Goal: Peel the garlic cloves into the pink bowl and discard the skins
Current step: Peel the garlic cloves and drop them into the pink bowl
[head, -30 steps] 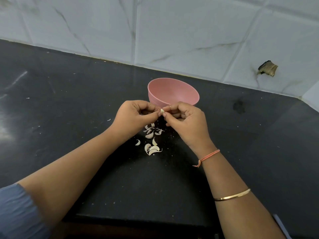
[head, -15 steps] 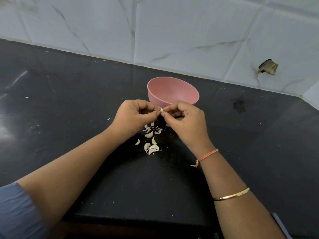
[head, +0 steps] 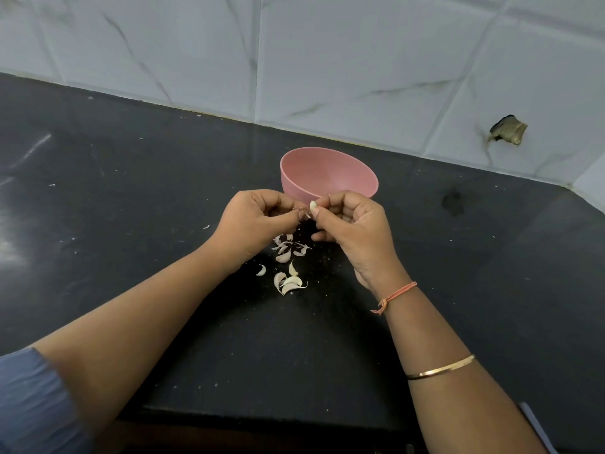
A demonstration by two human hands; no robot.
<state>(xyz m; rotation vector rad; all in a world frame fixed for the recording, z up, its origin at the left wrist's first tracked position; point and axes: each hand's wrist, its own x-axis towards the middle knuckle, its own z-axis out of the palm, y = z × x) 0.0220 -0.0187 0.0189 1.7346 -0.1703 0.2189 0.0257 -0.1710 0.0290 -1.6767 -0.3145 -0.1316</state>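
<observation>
Hands have parted slightly: right hand (head: 352, 229) pinches clove (head: 313, 204) upright.

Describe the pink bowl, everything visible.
The pink bowl is a small, round, deep bowl with a matte finish, plastic by the look of it. It stands upright on the black countertop near the tiled wall, mouth open toward the camera. The visible inner wall is bare; the bottom is hidden behind the hands. The left hand and right hand work just in front of its near rim, covering it; contact cannot be told. The right hand holds a garlic clove there.
</observation>
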